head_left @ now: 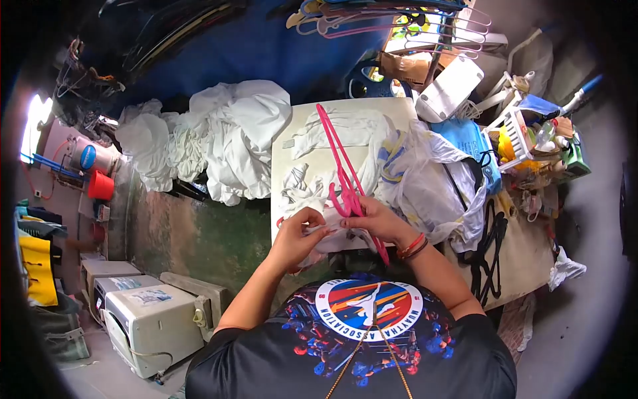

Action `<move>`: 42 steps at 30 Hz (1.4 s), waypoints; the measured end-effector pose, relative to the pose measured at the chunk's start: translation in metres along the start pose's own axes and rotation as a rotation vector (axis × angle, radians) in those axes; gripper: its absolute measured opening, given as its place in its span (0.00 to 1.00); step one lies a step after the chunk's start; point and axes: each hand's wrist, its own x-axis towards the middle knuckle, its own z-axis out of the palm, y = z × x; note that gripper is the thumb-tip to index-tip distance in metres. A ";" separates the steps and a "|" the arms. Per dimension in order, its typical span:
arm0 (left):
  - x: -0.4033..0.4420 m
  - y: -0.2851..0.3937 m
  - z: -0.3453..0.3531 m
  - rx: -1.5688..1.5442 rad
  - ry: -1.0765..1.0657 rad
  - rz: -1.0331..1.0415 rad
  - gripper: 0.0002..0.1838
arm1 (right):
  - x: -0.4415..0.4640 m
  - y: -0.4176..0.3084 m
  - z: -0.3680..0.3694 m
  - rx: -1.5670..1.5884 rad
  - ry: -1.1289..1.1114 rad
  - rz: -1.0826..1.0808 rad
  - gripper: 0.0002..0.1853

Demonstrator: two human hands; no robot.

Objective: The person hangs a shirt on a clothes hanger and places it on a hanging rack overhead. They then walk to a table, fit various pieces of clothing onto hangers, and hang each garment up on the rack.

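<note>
Pinched between the fingers of my left hand (300, 234) is a small white cloth (331, 238), near the table's front edge. My right hand (380, 223), with bands at its wrist, holds the other side of this cloth. Against the right hand lie pink hangers (345, 183), their long bars pointing away from me and down past the fingers. White garments lie on the cream table (292, 120) beyond both hands. Right of the hangers is a heap of sheer white fabric (425, 193).
White cloths (239, 133) are piled at the left of the table. More hangers (392, 20) hang overhead. Black hangers (488, 253) and a blue bag (468, 143) are at the right. A white appliance (153, 319) stands on the floor at lower left.
</note>
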 end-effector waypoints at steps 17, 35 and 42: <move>-0.031 0.012 -0.042 0.083 0.005 0.039 0.07 | -0.010 0.004 -0.022 0.058 0.142 -0.053 0.10; 0.024 -0.033 0.010 0.274 0.060 0.141 0.19 | 0.003 -0.021 0.019 -0.426 0.189 -0.293 0.16; 0.001 -0.055 -0.033 -0.292 0.177 -0.083 0.17 | -0.067 -0.044 -0.074 -0.534 0.252 -0.222 0.12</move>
